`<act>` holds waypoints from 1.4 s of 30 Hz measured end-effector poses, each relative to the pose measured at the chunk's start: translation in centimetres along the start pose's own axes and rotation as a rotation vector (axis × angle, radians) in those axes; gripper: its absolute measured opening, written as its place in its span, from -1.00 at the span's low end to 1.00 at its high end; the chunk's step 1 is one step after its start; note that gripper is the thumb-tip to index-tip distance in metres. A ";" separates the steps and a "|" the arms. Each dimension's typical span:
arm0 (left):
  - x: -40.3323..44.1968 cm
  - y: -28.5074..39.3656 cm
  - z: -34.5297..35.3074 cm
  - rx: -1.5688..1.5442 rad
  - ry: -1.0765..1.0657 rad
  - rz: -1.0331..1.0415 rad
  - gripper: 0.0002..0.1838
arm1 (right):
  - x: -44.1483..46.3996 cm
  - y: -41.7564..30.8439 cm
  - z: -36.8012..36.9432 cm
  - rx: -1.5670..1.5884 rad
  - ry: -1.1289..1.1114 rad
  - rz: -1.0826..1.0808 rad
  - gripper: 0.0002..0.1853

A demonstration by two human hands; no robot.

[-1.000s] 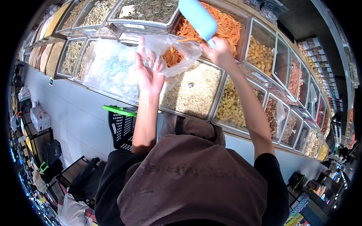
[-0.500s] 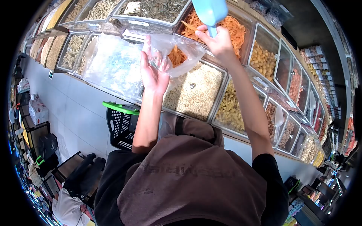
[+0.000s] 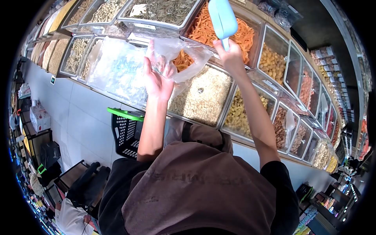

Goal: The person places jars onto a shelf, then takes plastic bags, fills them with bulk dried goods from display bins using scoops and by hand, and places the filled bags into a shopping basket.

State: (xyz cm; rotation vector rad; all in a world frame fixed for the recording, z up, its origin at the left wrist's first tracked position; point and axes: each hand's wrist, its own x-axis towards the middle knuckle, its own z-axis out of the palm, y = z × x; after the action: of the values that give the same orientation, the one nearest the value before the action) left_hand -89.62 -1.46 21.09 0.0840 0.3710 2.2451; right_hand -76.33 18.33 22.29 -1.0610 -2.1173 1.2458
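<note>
My right hand [image 3: 231, 58] is closed around the handle of a light blue scoop [image 3: 223, 17], its bowl pointing away from me. The scoop is above an open bin of orange shredded strips [image 3: 204, 24], which look like dried sweet potato or carrot. My left hand [image 3: 159, 80] is palm up with a clear plastic bag [image 3: 196, 58] over its fingers, partly seen through the film. Some orange strips [image 3: 182, 61] lie in the bag. Below the bag is a lidded bin of pale flakes [image 3: 205, 96].
A pile of clear plastic bags [image 3: 117, 70] covers bins left of my left hand. Sunflower seeds [image 3: 166, 11] fill the bin behind. Lidded bins of yellow pieces [image 3: 243, 111] and yellow balls [image 3: 271, 58] stand right. A black basket [image 3: 126, 135] with a green handle is below.
My right hand and the scoop have shifted slightly toward me, and the scoop's bowl has turned. An orange strip near my right fingertips no longer shows there. My left hand has barely moved.
</note>
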 end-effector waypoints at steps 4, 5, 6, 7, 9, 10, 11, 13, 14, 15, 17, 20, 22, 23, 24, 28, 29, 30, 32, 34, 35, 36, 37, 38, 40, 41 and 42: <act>-0.2 0.3 -0.2 -0.021 -0.016 0.013 -0.48 | 1.5 0.8 -4.0 -0.304 0.132 0.070 -0.57; -0.3 0.3 0.0 -0.021 -0.007 0.017 -0.48 | 2.1 1.8 -5.1 -0.333 0.183 0.000 -0.55; -0.3 0.4 -0.2 -0.027 -0.016 0.009 -0.48 | 2.5 2.8 -6.4 -0.323 0.180 0.046 -0.56; -0.3 0.4 -0.3 -0.039 -0.045 0.012 -0.47 | 2.5 3.3 -7.4 -0.400 0.255 0.017 -0.57; -0.4 0.4 -0.4 -0.032 -0.047 0.021 -0.45 | 2.5 4.4 -9.7 -0.488 0.337 -0.011 -0.57; -0.4 0.4 -0.4 -0.038 -0.050 0.012 -0.45 | 2.2 4.3 -10.8 -0.603 0.352 0.107 -0.58; -0.4 0.4 -0.4 -0.032 -0.027 0.013 -0.45 | 1.9 4.3 -11.8 -0.715 0.366 0.226 -0.59; -0.5 0.3 0.1 -0.013 0.030 0.015 -0.46 | 1.3 6.4 -13.0 -0.748 0.398 0.232 -0.59; -0.5 0.2 0.0 -0.013 0.028 0.011 -0.46 | 1.0 7.1 -13.3 -0.776 0.424 0.232 -0.58; -0.3 0.1 -0.2 -0.025 -0.001 0.004 -0.46 | 0.9 7.8 -13.5 -0.775 0.429 0.236 -0.58; -0.2 -0.1 0.3 -0.033 -0.034 -0.003 -0.47 | 0.7 8.4 -13.5 -0.777 0.457 0.302 -0.59; -0.6 0.1 1.5 -0.123 -0.064 -0.036 -0.47 | 0.2 8.3 -14.2 -0.787 0.419 0.342 -0.57; -1.1 0.5 2.8 -0.203 -0.165 -0.072 -0.47 | 0.0 7.7 -13.8 -0.797 0.368 0.338 -0.55; -1.3 0.8 3.7 -0.207 -0.160 -0.072 -0.46 | -0.3 7.4 -13.3 -0.930 0.431 0.289 -0.53; -1.6 1.4 4.4 -0.200 -0.159 -0.061 -0.46 | -0.8 7.1 -13.1 -1.063 0.496 0.236 -0.51; -4.1 3.4 7.3 -0.283 -0.406 -0.216 -0.41 | -6.0 -2.1 -8.9 -0.460 -0.039 0.081 -0.14; -4.9 3.9 7.8 -0.223 -0.425 -0.290 -0.40 | -7.1 -2.7 -7.9 -0.341 -0.225 -0.060 -0.07; -5.7 4.3 8.4 -0.161 -0.439 -0.363 -0.39 | -8.7 -4.7 -6.8 -0.282 -0.259 -0.159 -0.12; -8.1 4.5 9.6 -0.102 -0.348 -0.348 -0.36 | -10.6 -8.7 -4.6 -0.209 -0.311 -0.252 -0.16; -10.1 4.5 10.2 -0.028 -0.306 -0.361 -0.36 | -11.2 -11.1 -2.6 -0.212 -0.384 -0.596 -0.10; -11.3 4.5 10.1 -0.006 -0.256 -0.330 -0.33 | -10.8 -11.1 -1.0 -0.205 -0.398 -0.601 -0.10; -12.7 4.5 10.3 -0.005 -0.243 -0.314 -0.33 | -9.9 -10.8 0.8 -0.278 -0.504 -0.689 -0.25; -14.1 4.6 10.7 0.061 -0.191 -0.290 -0.32 | -9.8 -10.6 2.0 -0.352 -0.615 -0.784 -0.38; -15.6 4.6 11.0 0.125 -0.136 -0.259 -0.31 | -10.6 -11.2 2.0 -0.344 -0.645 -0.802 -0.38; -19.1 5.1 10.6 0.599 -0.017 -0.052 -0.31 | -12.7 -12.7 1.4 -0.423 -0.731 -0.643 -0.65; -20.5 5.8 10.2 0.900 -0.064 0.072 -0.33 | -13.8 -12.3 1.4 -0.272 -0.643 -0.719 -0.79; -22.4 5.4 10.3 1.046 -0.002 0.147 -0.36 | -14.8 -12.2 1.1 -0.262 -0.674 -0.738 -0.79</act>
State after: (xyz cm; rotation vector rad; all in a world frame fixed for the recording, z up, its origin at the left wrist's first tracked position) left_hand -77.28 -19.30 33.95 0.6677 1.5308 1.9514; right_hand -72.98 2.29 32.32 0.1614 -2.8283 1.0280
